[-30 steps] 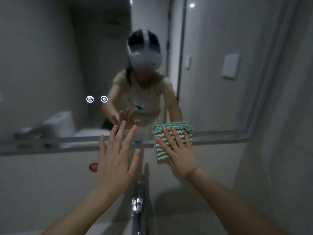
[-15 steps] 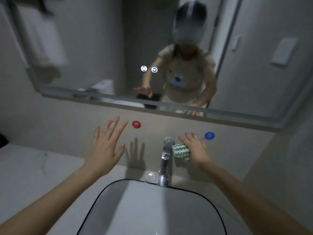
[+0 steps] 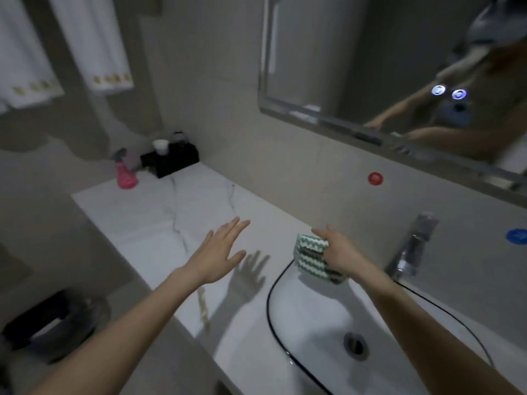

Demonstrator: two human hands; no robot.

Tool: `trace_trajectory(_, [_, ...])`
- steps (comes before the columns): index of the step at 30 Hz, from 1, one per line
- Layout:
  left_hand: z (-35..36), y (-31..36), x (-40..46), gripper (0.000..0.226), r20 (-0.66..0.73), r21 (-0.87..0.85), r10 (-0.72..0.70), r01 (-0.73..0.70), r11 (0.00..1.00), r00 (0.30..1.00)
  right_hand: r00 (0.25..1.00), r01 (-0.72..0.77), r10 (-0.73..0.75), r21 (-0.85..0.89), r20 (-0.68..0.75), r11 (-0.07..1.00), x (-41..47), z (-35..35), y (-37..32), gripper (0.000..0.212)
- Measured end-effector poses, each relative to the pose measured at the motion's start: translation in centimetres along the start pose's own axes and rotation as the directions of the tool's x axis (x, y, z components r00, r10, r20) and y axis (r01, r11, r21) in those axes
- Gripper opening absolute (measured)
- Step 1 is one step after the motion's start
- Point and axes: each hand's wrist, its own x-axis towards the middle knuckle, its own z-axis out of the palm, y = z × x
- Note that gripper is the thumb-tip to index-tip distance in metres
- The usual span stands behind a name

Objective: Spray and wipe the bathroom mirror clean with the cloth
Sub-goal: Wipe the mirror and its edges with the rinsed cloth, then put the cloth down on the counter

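Right hand (image 3: pixel 339 253) grips the folded green-and-white cloth (image 3: pixel 312 256) over the near rim of the sink (image 3: pixel 285 280), well below the mirror (image 3: pixel 356 67). Left hand (image 3: pixel 219 252) hovers flat, fingers spread and empty, above the counter (image 3: pixel 171 212). The pink spray bottle (image 3: pixel 125 173) sits far beyond the left hand, untouched. Spraying looks undone, wiping too.

— What is worn on the arms?
— Nothing: both forearms are seen bare to the frame's edge, no sleeve, watch or ring being shown on the left hand (image 3: pixel 219 252) or the right hand (image 3: pixel 340 250).
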Motion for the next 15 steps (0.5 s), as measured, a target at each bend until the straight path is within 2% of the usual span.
trace_trajectory(6, [-3.4, -10.7, -4.6, 0.062, -0.039, -0.077, -0.066, 0.063, 0.995, 0.997, 0.995, 0.022, -0.019, -0.034, 0.103, 0.999, 3.8, 6.9, -12.1, 0.064])
trace_trajectory(15, [-8.2, -26.8, -9.5, 0.066, 0.052, -0.058, -0.187, 0.19, 0.98, 0.981, 0.968, 0.049, -0.067, 0.079, 0.241, 0.996, 10.6, 17.1, -30.4, 0.055])
